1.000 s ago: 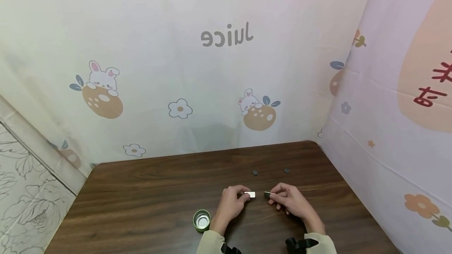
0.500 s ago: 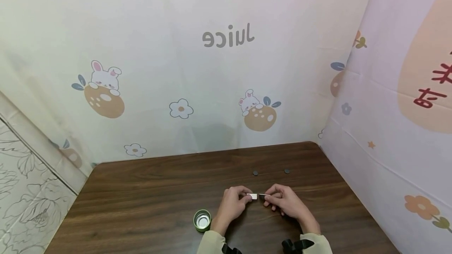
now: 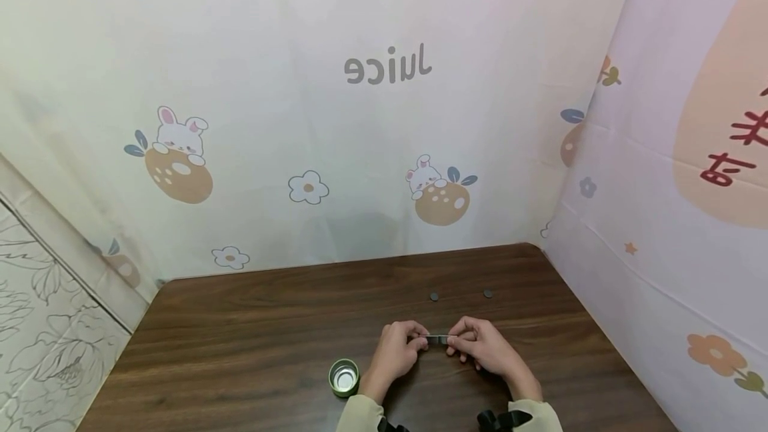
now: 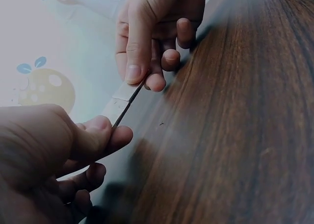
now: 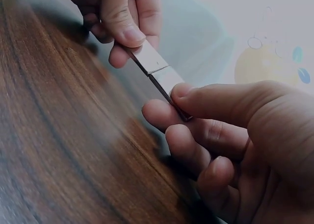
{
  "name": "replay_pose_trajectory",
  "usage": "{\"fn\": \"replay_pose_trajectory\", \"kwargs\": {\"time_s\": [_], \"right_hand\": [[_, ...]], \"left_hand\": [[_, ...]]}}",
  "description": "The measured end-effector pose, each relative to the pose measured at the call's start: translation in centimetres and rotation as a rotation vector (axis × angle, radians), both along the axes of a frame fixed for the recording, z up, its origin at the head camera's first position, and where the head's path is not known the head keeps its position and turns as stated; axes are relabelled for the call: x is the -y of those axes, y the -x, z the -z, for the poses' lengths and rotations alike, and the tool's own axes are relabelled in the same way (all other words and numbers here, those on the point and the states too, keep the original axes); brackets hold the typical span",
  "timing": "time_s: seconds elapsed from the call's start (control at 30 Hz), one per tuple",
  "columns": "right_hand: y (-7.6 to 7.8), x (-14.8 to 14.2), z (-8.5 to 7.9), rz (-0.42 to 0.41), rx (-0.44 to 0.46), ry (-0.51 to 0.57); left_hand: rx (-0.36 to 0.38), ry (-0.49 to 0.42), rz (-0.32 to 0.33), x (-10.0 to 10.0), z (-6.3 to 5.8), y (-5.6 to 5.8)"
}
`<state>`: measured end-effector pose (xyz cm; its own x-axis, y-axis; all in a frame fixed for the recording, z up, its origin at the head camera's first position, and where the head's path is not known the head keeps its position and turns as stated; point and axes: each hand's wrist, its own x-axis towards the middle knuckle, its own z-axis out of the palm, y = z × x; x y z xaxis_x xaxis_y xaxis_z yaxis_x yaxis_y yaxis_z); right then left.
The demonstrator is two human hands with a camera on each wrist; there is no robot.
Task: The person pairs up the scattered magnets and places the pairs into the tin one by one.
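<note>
Over the table, both hands hold small flat rectangular pieces, shiny pale on the broad face with dark edges. My left hand (image 3: pixel 391 357) pinches one flat piece (image 5: pixel 149 56) between thumb and forefinger. With the same kind of pinch, my right hand (image 3: pixel 491 351) has the other flat piece (image 5: pixel 167 79). The two lie end to end in one line, a thin seam showing between them in the right wrist view. Each piece's outer end is hidden under a thumb. In the head view they appear as a narrow dark strip between the fingertips.
A round green tin (image 3: pixel 344 392), silvery inside, stands left of my left forearm. Behind the hands, two small dark discs lie on the wooden table: a left disc (image 3: pixel 434 297) and a right disc (image 3: pixel 488 294). A printed curtain (image 3: pixel 360 132) hangs along the table's far edge.
My hands have come together, the right moving left and the left slightly right, closing the gap between the pieces. The left piece has turned from showing its pale face to a dark edge.
</note>
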<state>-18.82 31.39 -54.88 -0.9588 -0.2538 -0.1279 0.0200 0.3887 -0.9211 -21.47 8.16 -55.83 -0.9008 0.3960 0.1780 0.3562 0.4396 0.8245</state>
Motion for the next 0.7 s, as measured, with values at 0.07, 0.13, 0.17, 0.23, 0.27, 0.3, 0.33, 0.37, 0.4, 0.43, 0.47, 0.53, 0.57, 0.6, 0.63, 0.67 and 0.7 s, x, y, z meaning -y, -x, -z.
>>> {"fn": "replay_pose_trajectory", "kwargs": {"time_s": [0.07, 0.13, 0.17, 0.23, 0.27, 0.3, 0.33, 0.37, 0.4, 0.43, 0.47, 0.53, 0.57, 0.6, 0.63, 0.67, 0.7], "right_hand": [[-0.01, 0.05, -0.02, 0.003, -0.001, -0.006], [0.0, 0.1, -0.05, 0.006, -0.005, -0.013], [0.01, 0.13, -0.06, 0.007, -0.008, -0.015], [0.02, 0.17, -0.09, 0.007, -0.014, -0.021], [0.03, 0.19, -0.09, 0.007, -0.018, -0.023], [0.03, 0.2, -0.09, 0.006, -0.02, -0.025], [0.05, 0.21, -0.08, 0.005, -0.022, -0.027], [0.05, 0.22, -0.08, 0.003, -0.024, -0.027], [0.06, 0.22, -0.07, 0.002, -0.026, -0.028], [0.05, 0.23, -0.08, 0.0, -0.027, -0.029], [0.05, 0.24, -0.07, -0.001, -0.03, -0.03], [0.04, 0.24, -0.05, -0.005, -0.037, -0.031], [0.04, 0.24, -0.03, -0.007, -0.04, -0.031], [0.03, 0.23, -0.01, -0.007, -0.041, -0.032], [0.03, 0.22, 0.0, -0.008, -0.044, -0.033], [0.03, 0.2, 0.03, -0.008, -0.045, -0.032], [0.03, 0.19, 0.06, -0.007, -0.043, -0.032]], "left_hand": [[-0.006, 0.01, 0.005, -0.02, 0.02, -0.02], [-0.013, 0.015, 0.007, -0.04, 0.06, -0.02], [-0.015, 0.016, 0.008, -0.03, 0.06, -0.03], [-0.028, 0.013, 0.011, 0.0, 0.06, -0.09], [-0.032, 0.011, 0.011, 0.02, 0.07, -0.1], [-0.035, 0.011, 0.01, 0.03, 0.06, -0.11], [-0.039, 0.012, 0.009, 0.03, 0.06, -0.12], [-0.045, 0.014, 0.01, 0.04, 0.05, -0.13], [-0.048, 0.011, 0.014, 0.04, 0.05, -0.12], [-0.05, 0.009, 0.018, 0.05, 0.04, -0.11], [-0.046, 0.005, 0.023, 0.05, 0.0, -0.12], [-0.039, -0.003, 0.036, 0.05, -0.09, -0.14], [-0.035, -0.008, 0.044, 0.05, -0.12, -0.15], [-0.029, -0.013, 0.049, 0.05, -0.16, -0.17], [-0.025, -0.015, 0.052, 0.05, -0.19, -0.18], [-0.02, -0.016, 0.053, 0.05, -0.21, -0.18], [-0.016, -0.016, 0.053, 0.06, -0.21, -0.19]]}}
